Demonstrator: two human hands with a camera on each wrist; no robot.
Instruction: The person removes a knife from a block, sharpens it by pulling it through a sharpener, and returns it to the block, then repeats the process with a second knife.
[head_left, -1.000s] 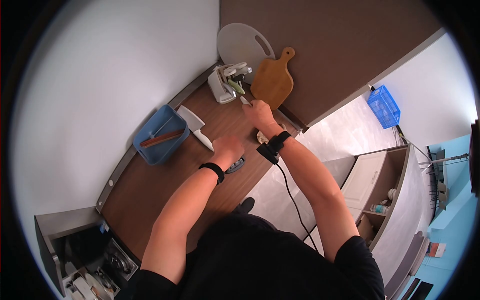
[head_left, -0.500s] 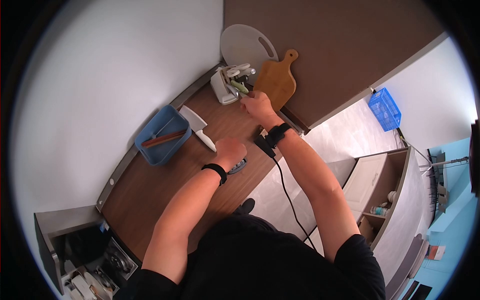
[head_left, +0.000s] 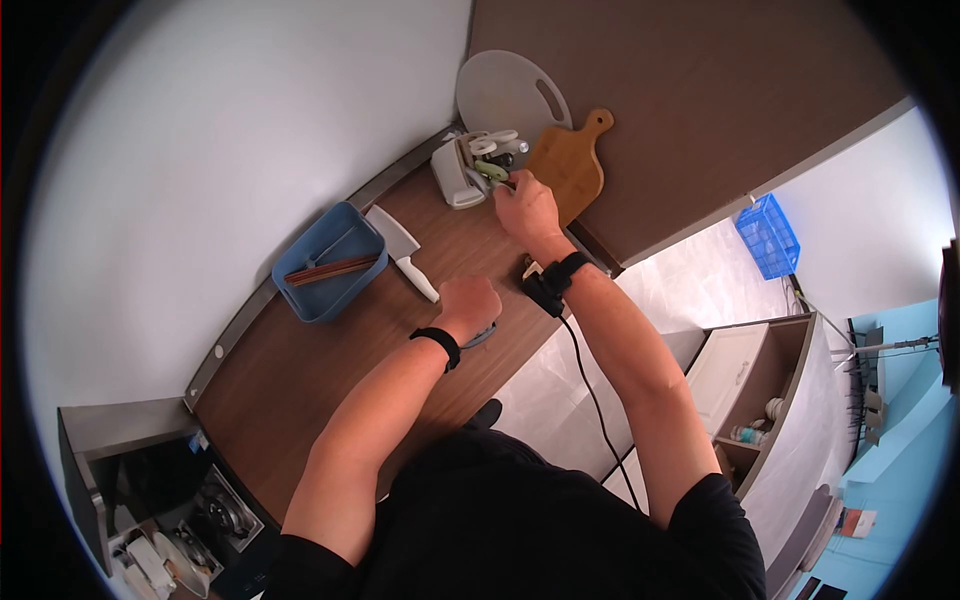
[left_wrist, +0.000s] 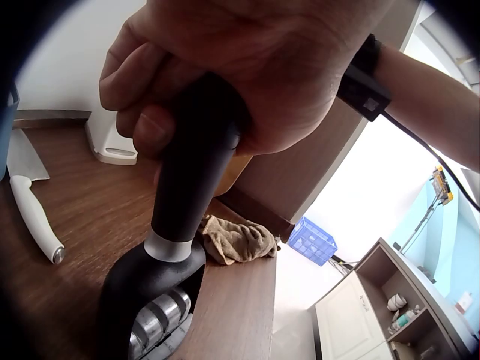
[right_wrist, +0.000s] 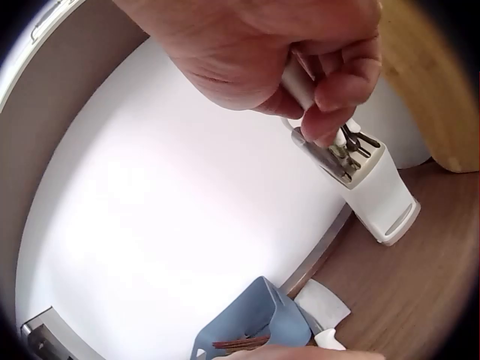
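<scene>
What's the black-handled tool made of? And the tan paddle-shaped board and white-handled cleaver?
Black-handled tool: probably smooth plastic, dull black; its shiny silver collar looks metal.
Tan paddle-shaped board: likely matte wood or bamboo, faintly streaked.
White-handled cleaver: blade seems satin steel, grey with little shine; smooth handle, maybe plastic.

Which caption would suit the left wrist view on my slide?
Left hand grips the black handle of a knife sharpener; cleaver and cloth lie nearby.
</scene>
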